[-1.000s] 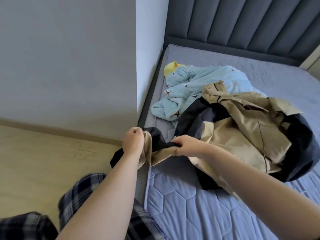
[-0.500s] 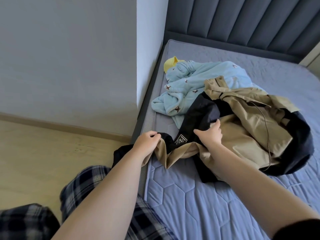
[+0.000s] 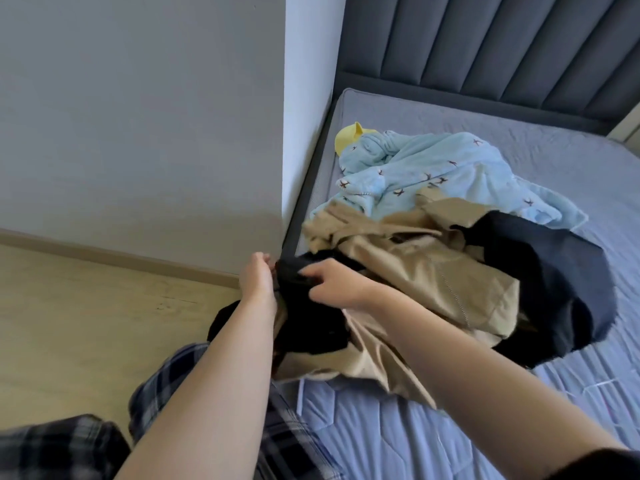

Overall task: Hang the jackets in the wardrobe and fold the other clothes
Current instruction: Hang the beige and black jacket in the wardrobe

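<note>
While pinching a fold of dark lining, right-hand fingers (image 3: 313, 271) curl over the near end of the tan jacket (image 3: 426, 271). Right hand (image 3: 337, 284) clamped on that cloth, knuckles up. Left hand (image 3: 258, 278) just beside it, pressed against the same dark bunch; thumb and fingers mostly turned away behind the fabric, so a grasp looks likely but cannot be told for certain. Both forearms reaching in from the lower edge, above plaid trousers (image 3: 166, 393).

Jacket itself sprawled in a crumpled heap on the bed (image 3: 485, 427), its near part hanging over the mattress corner toward the floor (image 3: 86, 306), its navy lining (image 3: 554, 282) turned out on the far right. Behind it, touching its far edge, a light blue patterned garment (image 3: 433, 168) with something yellow (image 3: 348, 138) tucked at its top, close to the headboard (image 3: 485, 46).

Step in hand, by the look of it: sorting out the jacket's collar or shoulder end, ahead of hanging. Nothing yet hung, nothing yet folded. No wardrobe and no hanger in view.

Next move likely calls for finding both shoulders, lifting and shaking the tangle open so lining falls back inside, then carrying it clear without dragging the blue garment along.
</note>
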The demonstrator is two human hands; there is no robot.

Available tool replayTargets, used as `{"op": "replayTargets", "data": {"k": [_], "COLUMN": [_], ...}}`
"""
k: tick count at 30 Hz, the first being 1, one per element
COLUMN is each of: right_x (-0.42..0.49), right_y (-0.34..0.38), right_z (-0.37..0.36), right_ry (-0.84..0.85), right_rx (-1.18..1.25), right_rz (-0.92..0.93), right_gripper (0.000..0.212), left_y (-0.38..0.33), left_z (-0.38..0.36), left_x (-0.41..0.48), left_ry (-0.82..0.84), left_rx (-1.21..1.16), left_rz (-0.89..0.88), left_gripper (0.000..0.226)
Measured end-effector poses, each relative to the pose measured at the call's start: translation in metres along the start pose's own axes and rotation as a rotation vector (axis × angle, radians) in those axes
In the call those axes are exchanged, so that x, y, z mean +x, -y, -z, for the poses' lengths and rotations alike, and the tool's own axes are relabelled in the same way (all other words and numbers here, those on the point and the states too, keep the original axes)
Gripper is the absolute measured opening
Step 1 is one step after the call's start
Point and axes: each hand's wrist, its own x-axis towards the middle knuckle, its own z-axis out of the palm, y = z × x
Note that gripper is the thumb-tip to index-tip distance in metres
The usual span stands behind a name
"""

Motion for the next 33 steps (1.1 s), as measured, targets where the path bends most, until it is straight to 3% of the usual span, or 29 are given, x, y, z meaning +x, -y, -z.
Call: {"op": "replayTargets", "data": {"k": [1,2,3,5,6,7,9,11,13,16,18,20,22,24,26,28,31,33], "right_x": [0.000,0.001,0.002,0.006,0.007,0.007,0.003,-0.006,-0.018,-0.029,-0.036,-0.041,-0.044,-0.048,-0.052,-0.058,-0.065,-0.067], "right_y": [0.003,0.003,0.001,-0.005,-0.011,-0.023,-0.051,-0.083,-0.108,-0.127,-0.130,-0.129,-0.119,-0.103,-0.084,-0.067,-0.053,-0.051], "right_z": [-0.002,-0.002,0.000,0.013,0.024,0.035,0.057,0.060,0.044,0.011,-0.008,-0.021,-0.025,-0.024,-0.023,-0.027,-0.036,-0.037], "right_ry": [0.086,0.054,-0.079,-0.499,-0.625,-0.643,-0.487,-0.309,-0.169,-0.261,-0.410,-0.538,-0.652,-0.796,-0.936,-1.009,-0.967,-0.912], "right_rx": [-0.104,-0.180,-0.214,-0.310,-0.498,-0.700,-0.842,-0.749,-0.778,-0.858,-0.744,-0.545,-0.305,-0.068,0.065,0.086,0.063,0.063], "right_rz": [0.023,0.021,0.019,0.020,-0.013,-0.095,-0.345,-0.547,-0.598,-0.479,-0.464,-0.527,-0.610,-0.631,-0.555,-0.425,-0.251,-0.181], "right_gripper": [0.010,0.014,0.021,0.031,0.041,0.056,0.082,0.085,0.064,0.023,0.016,0.023,0.023,0.018,0.012,0.017,0.028,0.031], "left_y": [-0.001,0.000,0.000,0.001,0.000,0.000,0.003,0.011,0.016,0.017,0.018,0.021,0.021,0.019,0.018,0.018,0.015,0.018], "left_z": [0.004,0.006,0.007,0.004,0.001,-0.003,-0.007,-0.008,-0.005,-0.006,-0.007,-0.006,-0.005,-0.005,-0.008,-0.013,-0.016,-0.016], "left_x": [0.002,0.002,0.002,-0.001,-0.004,-0.008,-0.016,-0.015,-0.013,-0.012,-0.011,-0.011,-0.014,-0.020,-0.023,-0.023,-0.019,-0.018], "left_ry": [-0.016,-0.006,0.020,0.086,0.120,0.145,0.196,0.276,0.300,0.282,0.261,0.229,0.137,0.021,0.050,0.170,0.243,0.298], "left_rx": [-0.014,-0.022,-0.019,0.084,0.180,0.290,0.529,0.665,0.693,0.742,0.759,0.797,0.877,0.855,0.768,0.677,0.534,0.537], "left_rz": [-0.006,0.011,0.044,0.102,0.116,0.112,0.052,-0.029,-0.058,-0.058,-0.081,-0.141,-0.344,-0.666,-0.787,-0.566,-0.063,0.053], "left_gripper": [0.032,0.032,0.032,0.029,0.027,0.025,0.020,0.011,0.035,0.047,0.047,0.047,0.045,0.039,0.028,0.022,0.048,0.068]}}
